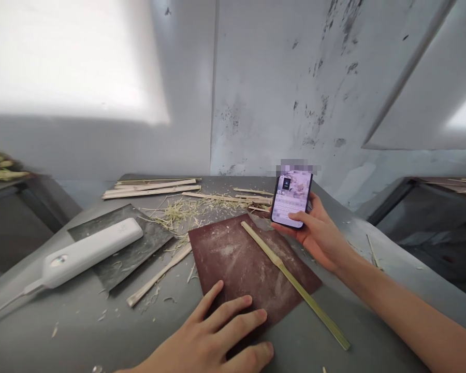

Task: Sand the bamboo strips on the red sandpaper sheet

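My right hand [320,233] holds a smartphone [291,199] upright at the right of the table, its screen lit with a keyboard and the thumb over the lower part of the screen. My left hand [217,336] lies with spread fingers on the near edge of a dark red sheet [233,259], holding nothing. A green-yellow strip [278,263] with a node in its middle rests slantwise across the sheet, its near end reaching past the sheet onto the table. Neither hand touches the strip.
On the grey table [81,331] a white device [95,251] with a cable lies over a dark sheet [151,243] at left. Pale strips [151,190] are stacked at the back left, shavings [182,212] in the middle. Another strip [159,274] lies left of the red sheet.
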`<state>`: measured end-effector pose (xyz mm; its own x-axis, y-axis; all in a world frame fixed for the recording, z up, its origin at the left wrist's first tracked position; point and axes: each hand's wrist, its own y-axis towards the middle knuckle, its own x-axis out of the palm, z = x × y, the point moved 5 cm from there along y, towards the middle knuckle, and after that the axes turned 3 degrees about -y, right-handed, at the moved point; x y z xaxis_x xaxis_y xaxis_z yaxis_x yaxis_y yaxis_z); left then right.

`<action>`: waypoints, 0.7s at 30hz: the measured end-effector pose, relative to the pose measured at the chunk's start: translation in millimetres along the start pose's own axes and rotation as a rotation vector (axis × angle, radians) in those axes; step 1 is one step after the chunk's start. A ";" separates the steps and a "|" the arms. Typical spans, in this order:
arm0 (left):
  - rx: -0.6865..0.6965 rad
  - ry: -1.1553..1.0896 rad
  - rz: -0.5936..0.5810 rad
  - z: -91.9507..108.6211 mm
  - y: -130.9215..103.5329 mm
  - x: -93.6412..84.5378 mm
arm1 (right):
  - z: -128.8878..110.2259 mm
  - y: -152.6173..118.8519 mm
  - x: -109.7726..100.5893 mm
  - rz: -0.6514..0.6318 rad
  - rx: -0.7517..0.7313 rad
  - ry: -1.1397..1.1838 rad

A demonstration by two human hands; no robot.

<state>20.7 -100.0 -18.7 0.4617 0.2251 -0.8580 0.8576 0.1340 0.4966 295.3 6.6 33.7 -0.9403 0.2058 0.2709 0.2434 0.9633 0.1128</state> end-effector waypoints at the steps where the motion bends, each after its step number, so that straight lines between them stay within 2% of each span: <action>1: 0.000 0.003 0.008 -0.2 0.6 -1.1 | -0.5 0.1 0.0 0.000 0.001 0.005; 4: 0.006 0.006 0.008 -1.2 2.2 -3.6 | -1.3 -0.3 0.4 0.008 0.016 -0.003; 11: 0.001 -0.014 -0.007 -1.6 -0.7 0.3 | 4.2 -0.7 -6.0 0.114 0.043 -0.136; 16: 0.011 0.006 0.026 -0.9 -0.9 -0.5 | 3.5 -0.5 -0.2 0.009 0.050 -0.042; 21: 0.004 -0.009 0.002 -1.4 11.5 -22.5 | -3.7 -3.7 7.5 -0.063 0.077 0.067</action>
<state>19.8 -102.1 6.4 0.4651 0.2164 -0.8584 0.8577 0.1297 0.4974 288.2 4.0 38.9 -0.9345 0.1348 0.3294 0.1627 0.9849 0.0586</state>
